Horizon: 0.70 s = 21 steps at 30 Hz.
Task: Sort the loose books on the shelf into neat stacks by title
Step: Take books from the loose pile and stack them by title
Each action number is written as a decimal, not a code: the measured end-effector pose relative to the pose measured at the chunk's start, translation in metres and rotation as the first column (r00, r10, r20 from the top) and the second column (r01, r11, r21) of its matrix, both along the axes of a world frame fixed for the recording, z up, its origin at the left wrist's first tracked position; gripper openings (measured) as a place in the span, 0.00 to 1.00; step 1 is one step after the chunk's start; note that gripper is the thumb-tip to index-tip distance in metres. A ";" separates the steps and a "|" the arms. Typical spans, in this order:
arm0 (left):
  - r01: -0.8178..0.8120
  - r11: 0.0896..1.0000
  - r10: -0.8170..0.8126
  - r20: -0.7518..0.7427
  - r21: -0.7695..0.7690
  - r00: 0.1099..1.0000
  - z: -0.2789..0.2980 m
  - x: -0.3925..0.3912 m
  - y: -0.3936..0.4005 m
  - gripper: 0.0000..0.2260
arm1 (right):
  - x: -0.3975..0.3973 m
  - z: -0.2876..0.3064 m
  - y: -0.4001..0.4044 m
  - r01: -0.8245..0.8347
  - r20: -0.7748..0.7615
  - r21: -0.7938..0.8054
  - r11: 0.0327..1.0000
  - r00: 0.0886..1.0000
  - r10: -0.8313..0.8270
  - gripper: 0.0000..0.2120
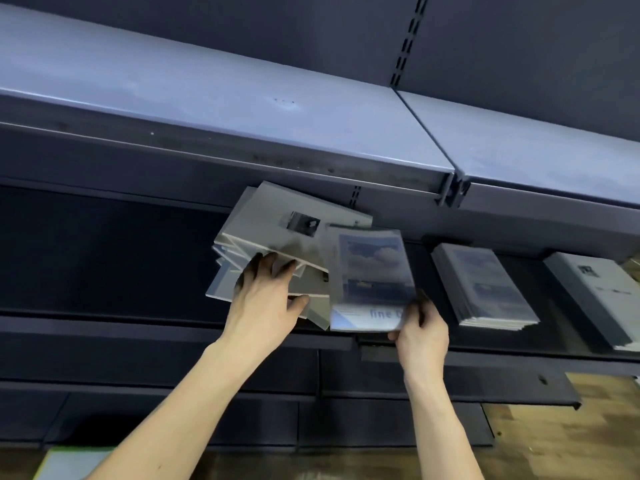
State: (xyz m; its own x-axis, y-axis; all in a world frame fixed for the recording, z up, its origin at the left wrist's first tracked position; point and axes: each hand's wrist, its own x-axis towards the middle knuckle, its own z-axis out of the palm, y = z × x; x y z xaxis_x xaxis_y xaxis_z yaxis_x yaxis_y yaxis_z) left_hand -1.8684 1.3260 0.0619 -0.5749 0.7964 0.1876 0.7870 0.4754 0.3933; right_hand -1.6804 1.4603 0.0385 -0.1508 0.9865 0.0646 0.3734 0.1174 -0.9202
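Observation:
A messy pile of grey-covered books (277, 230) lies fanned out on the dark middle shelf (104, 327). My left hand (266, 292) rests on the pile's front edges, fingers spread over several covers and thumb under one. My right hand (420, 332) pinches the near corner of a book with a sky photo cover (372, 271), lifted at the pile's right side. To the right lies a neat stack of the same sky-cover title (485, 285), and further right a stack of grey books (599, 299).
An upper grey shelf (242, 109) overhangs the pile closely. The left part of the middle shelf is dark and bare. Lower shelf fronts (311, 420) run below my arms. Wooden floor (554, 445) shows at the bottom right.

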 end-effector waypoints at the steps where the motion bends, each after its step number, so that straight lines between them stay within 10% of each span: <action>1: 0.005 1.000 -0.005 0.001 -0.014 1.000 -0.001 0.005 0.005 0.26 | 0.005 -0.002 0.005 0.024 0.000 0.002 1.000 1.000 -0.024 0.12; 21: 0.084 0.975 -0.080 0.027 -0.207 0.996 -0.004 0.162 0.152 0.29 | 0.168 -0.003 0.127 0.100 -0.134 -0.074 0.992 0.985 -0.110 0.18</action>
